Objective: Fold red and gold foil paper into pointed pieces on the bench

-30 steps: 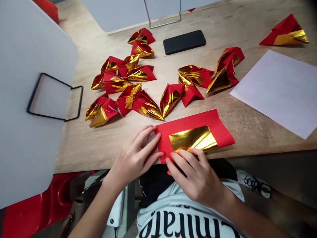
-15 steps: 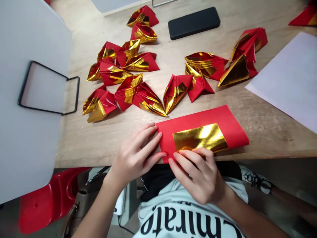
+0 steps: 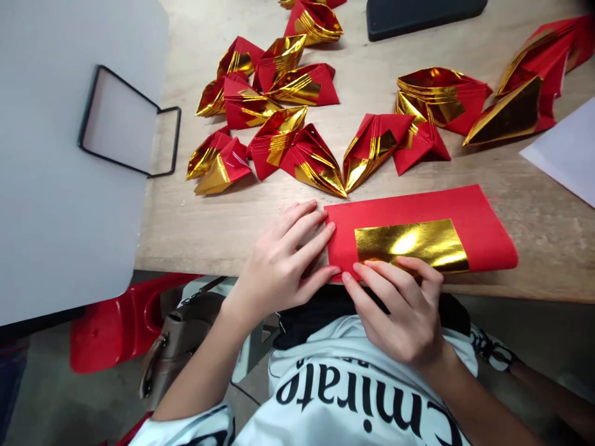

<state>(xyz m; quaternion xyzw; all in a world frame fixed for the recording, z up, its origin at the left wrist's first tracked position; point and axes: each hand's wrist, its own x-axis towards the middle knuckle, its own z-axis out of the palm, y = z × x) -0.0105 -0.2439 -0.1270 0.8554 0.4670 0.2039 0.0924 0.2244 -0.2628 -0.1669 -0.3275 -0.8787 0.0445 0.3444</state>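
Note:
A folded sheet of red paper (image 3: 418,201) with a gold foil rectangle (image 3: 409,240) lies along the table's near edge, its right end rounded in a loose fold. At its left end, my left hand (image 3: 290,257) has its fingers spread, with fingertips and thumb touching the paper's edge. My right hand (image 3: 402,303) pinches the near edge between thumb and fingers, just below the foil; the underside of the paper there is hidden. Beyond the hands lie several folded red-and-gold paper pieces, among them a pleated one (image 3: 374,148) close to the sheet.
A white panel (image 3: 116,37) with a black wire stand (image 3: 174,142) rises at the left. A black phone-like slab (image 3: 423,15) is at the back, a white sheet (image 3: 567,152) at the right. Below the wooden table (image 3: 195,238) are a red chair (image 3: 105,331) and a bag (image 3: 186,334).
The whole view has shifted, so the table and its things appear farther right and higher. Both hands keep nearly the same place on the red paper.

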